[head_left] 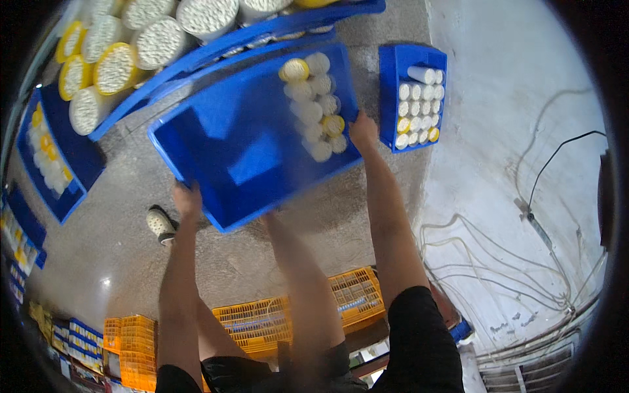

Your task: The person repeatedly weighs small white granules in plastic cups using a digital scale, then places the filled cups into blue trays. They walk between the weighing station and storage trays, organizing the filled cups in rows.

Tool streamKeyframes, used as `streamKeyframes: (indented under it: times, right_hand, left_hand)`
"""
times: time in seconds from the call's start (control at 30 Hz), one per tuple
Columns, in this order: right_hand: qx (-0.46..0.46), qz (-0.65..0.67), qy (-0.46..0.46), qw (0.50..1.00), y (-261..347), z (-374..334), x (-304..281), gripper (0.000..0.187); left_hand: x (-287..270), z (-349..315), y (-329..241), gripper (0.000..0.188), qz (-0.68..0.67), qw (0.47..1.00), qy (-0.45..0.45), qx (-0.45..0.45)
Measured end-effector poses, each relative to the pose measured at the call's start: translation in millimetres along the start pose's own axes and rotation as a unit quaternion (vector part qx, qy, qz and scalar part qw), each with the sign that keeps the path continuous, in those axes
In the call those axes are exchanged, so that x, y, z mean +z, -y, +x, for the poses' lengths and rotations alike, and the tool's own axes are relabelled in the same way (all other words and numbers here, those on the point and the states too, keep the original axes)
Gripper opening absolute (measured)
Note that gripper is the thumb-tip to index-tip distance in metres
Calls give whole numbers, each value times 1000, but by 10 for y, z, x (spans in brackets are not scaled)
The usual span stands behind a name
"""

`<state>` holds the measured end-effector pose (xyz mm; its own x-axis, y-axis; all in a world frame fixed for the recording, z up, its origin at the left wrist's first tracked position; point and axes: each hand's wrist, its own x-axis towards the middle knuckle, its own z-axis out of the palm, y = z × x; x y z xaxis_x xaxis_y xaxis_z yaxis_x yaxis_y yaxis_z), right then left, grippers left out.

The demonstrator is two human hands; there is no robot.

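- Our left hand (pixel 187 198) grips the near left edge of a large blue plastic crate (pixel 242 150), fingers curled over its rim.
- Our right hand (pixel 362 128) clamps the crate's right corner the same way.
- We hold the crate tilted above the grey concrete floor (pixel 118 249); white and yellow cylindrical bobbins (pixel 316 105) lie heaped in its far right end.
- A smaller blue tray of upright bobbins (pixel 418 98) sits just beyond our right hand.
- Orange plastic lattice crates (pixel 262 321) lie below, near our legs.
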<state>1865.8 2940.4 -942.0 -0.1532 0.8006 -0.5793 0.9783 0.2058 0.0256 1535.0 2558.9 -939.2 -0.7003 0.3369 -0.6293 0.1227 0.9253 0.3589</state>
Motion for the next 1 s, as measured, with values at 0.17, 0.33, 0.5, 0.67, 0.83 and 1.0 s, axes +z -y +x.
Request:
streamKeyframes:
  times: [0.17, 0.33, 0.5, 0.67, 0.83, 1.0]
  right_hand:
    - [-67, -27, 49, 996, -222, -710, -540, 46]
    - [-125, 16, 49, 991, -443, -1921, -1396, 46]
    - [-86, 73, 81, 990, -394, -3033, -2648, 35]
    - [-57, 78, 68, 993, -40, -3307, -3541, 32]
    - [-103, 39, -20, 994, 437, -2744, -4091, 33]
    - [-138, 25, -95, 986, 1180, -1613, -4591, 38]
  left_hand:
    - [-772, -1403, -330, 45, 39, 997, -57, -30]
    - [-2069, -2662, -789, 46, -12, 994, -41, -103]
    - [-3404, -3460, -1547, 46, 53, 992, -119, 3]
    - [-4294, -3298, -2163, 41, 77, 984, -146, 63]
    - [-4649, -2494, -2569, 42, 88, 979, -170, 66]
    - [-4703, -1223, -2933, 48, 80, 983, -153, 57]
